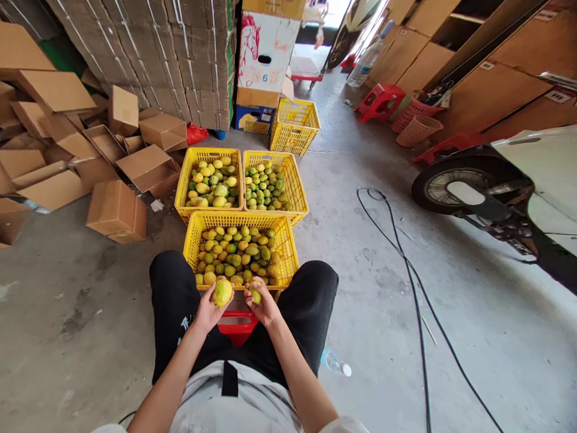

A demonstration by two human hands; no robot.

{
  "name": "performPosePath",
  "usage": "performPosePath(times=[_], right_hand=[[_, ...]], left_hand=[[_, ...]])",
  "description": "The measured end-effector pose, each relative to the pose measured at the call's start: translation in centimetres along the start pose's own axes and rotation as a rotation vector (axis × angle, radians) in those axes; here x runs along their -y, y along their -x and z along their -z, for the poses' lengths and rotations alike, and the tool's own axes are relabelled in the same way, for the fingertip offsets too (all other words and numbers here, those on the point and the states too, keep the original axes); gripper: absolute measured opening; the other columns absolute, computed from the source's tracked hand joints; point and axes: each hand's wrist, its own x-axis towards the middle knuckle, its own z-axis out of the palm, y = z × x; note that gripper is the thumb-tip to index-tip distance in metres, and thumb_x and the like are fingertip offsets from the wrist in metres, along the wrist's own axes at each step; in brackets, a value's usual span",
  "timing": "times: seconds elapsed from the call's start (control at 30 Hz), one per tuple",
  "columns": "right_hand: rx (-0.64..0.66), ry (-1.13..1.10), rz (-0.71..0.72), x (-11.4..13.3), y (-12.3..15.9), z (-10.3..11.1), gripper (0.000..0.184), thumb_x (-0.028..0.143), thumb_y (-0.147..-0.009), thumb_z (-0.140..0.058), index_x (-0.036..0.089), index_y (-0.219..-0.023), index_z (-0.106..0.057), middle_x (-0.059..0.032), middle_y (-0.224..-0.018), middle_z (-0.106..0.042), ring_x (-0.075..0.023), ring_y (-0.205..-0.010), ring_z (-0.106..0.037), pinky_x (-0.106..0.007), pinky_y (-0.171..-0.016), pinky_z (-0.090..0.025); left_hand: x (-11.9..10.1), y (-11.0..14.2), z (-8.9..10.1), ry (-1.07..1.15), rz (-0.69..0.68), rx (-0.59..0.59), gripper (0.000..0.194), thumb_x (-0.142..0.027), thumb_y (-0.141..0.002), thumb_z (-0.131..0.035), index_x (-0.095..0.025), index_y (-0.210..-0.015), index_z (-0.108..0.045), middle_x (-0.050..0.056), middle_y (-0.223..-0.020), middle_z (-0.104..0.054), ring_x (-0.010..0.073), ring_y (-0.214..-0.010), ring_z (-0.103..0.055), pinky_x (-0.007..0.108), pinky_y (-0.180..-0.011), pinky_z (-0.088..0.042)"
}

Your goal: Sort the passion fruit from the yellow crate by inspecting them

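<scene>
- The left hand has its fingers curled round a large yellow lemon, which faces upward in the palm.
- The right hand is closed on a smaller yellow-green lemon, partly hidden by the fingers.
- The two hands are apart, with a narrow gap between them, over the near edge of the front crate.
- That crate is yellow plastic and holds many loose lemons, some yellow, some green; bare crate floor shows at its right side.
- Behind it, side by side, stand the back left crate, with mostly yellow and mixed fruit, and the back right crate, where the fruit is greener and lies toward the left.
- A red stool shows between the person's knees, which flank the front crate.
- To the left, open cardboard boxes lie heaped on the floor.
- To the right of the person are a clear bottle lying on its side, a black cable and a motorbike.
</scene>
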Motion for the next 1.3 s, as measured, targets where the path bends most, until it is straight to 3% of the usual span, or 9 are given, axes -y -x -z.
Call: performPosePath(times=[0.13, 0.4, 0.63, 0.73, 0.87, 0.97, 1.03, 1.13, 1.3], right_hand=[[-0.033, 0.116, -0.026, -0.3, 0.2, -0.3, 0.069, 0.026, -0.053, -0.109, 0.027, -0.101, -0.06, 0.0043, -0.082, -0.075, -0.0126, -0.066, -0.068, -0.015, -0.051, -0.039], [-0.098, 0.152, -0.103, -1.0, -0.8, 0.5, 0.058, 0.039, -0.059, -0.098, 0.026, -0.102, -0.061, -0.0014, -0.087, -0.08, -0.0262, -0.08, -0.08, -0.031, -0.063, -0.059], [-0.06, 0.115, -0.048, -0.8, -0.4, 0.0, 0.059, 0.031, -0.058, -0.106, 0.026, -0.095, -0.061, 0.0049, -0.08, -0.074, -0.0199, -0.075, -0.078, -0.028, -0.067, -0.06], [-0.061, 0.121, -0.059, -0.7, -0.1, -0.3, 0.063, 0.03, -0.055, -0.11, 0.025, -0.093, -0.061, 0.0081, -0.074, -0.068, -0.0152, -0.067, -0.073, -0.023, -0.059, -0.056], [-0.099, 0.131, -0.013, -0.2, -0.1, -0.5, 0.055, 0.033, -0.062, -0.108, 0.024, -0.096, -0.067, 0.0052, -0.081, -0.072, -0.0124, -0.066, -0.069, -0.018, -0.052, -0.05], [-0.114, 0.109, -0.011, -0.1, -0.3, -0.3, 0.043, 0.036, -0.072, -0.102, 0.022, -0.099, -0.071, -0.0003, -0.09, -0.078, -0.0159, -0.074, -0.073, -0.024, -0.062, -0.059], [-0.107, 0.093, -0.049, -0.3, -0.5, 0.0, 0.035, 0.036, -0.076, -0.095, 0.021, -0.1, -0.073, -0.0037, -0.094, -0.079, -0.0205, -0.081, -0.077, -0.03, -0.069, -0.063], [-0.117, 0.086, -0.084, -0.6, -0.9, 0.3, 0.031, 0.03, -0.075, -0.089, 0.023, -0.099, -0.072, -0.0055, -0.094, -0.08, -0.0261, -0.089, -0.079, -0.035, -0.073, -0.064], [-0.159, 0.115, -0.077, -1.0, -1.2, 0.5, 0.039, 0.032, -0.071, -0.096, 0.022, -0.1, -0.072, -0.0041, -0.09, -0.077, -0.023, -0.082, -0.075, -0.031, -0.066, -0.059]], left_hand=[[0.4, -0.3, 0.2, -0.138, 0.001, -0.008, 0.019, -0.023, -0.112, -0.05, -0.015, -0.111, -0.068, 0.009, -0.08, -0.078, 0.0161, -0.061, -0.073, 0.022, -0.054, -0.058], [0.5, -1.0, 0.4, -0.164, -0.008, -0.136, 0.012, -0.019, -0.108, -0.055, -0.018, -0.114, -0.066, 0.005, -0.085, -0.078, 0.0192, -0.067, -0.08, 0.022, -0.053, -0.06], [0.8, -1.4, 1.7, -0.11, -0.043, 0.106, 0.081, -0.003, -0.086, -0.056, -0.026, -0.164, -0.056, 0.005, -0.114, -0.083, 0.0195, -0.092, -0.083, 0.039, -0.095, -0.071], [0.9, -1.3, 2.1, -0.132, -0.058, 0.176, 0.094, 0.001, -0.083, -0.059, -0.034, -0.17, -0.051, 0.005, -0.133, -0.081, 0.0195, -0.104, -0.083, 0.039, -0.104, -0.068], [1.0, -1.1, 1.7, -0.226, -0.038, 0.192, 0.07, -0.01, -0.101, -0.062, -0.03, -0.167, -0.052, 0.006, -0.122, -0.082, 0.0169, -0.088, -0.084, 0.027, -0.081, -0.068], [1.2, -1.2, 1.0, -0.322, 0.029, 0.137, 0.042, -0.03, -0.117, -0.047, -0.019, -0.155, -0.058, 0.006, -0.093, -0.081, 0.0149, -0.059, -0.074, 0.023, -0.056, -0.059], [1.3, -1.2, 0.5, -0.401, 0.091, 0.031, 0.046, -0.042, -0.12, -0.035, -0.012, -0.14, -0.064, 0.004, -0.072, -0.074, 0.015, -0.045, -0.064, 0.021, -0.043, -0.05], [1.2, -1.2, 0.1, -0.439, 0.166, -0.115, 0.053, -0.05, -0.121, -0.033, -0.009, -0.122, -0.067, 0.004, -0.062, -0.07, 0.0176, -0.046, -0.067, 0.022, -0.043, -0.053], [0.9, -0.9, -0.1, -0.338, 0.139, -0.124, 0.042, -0.042, -0.12, -0.041, -0.009, -0.114, -0.066, 0.009, -0.073, -0.078, 0.0184, -0.054, -0.075, 0.025, -0.052, -0.063]])
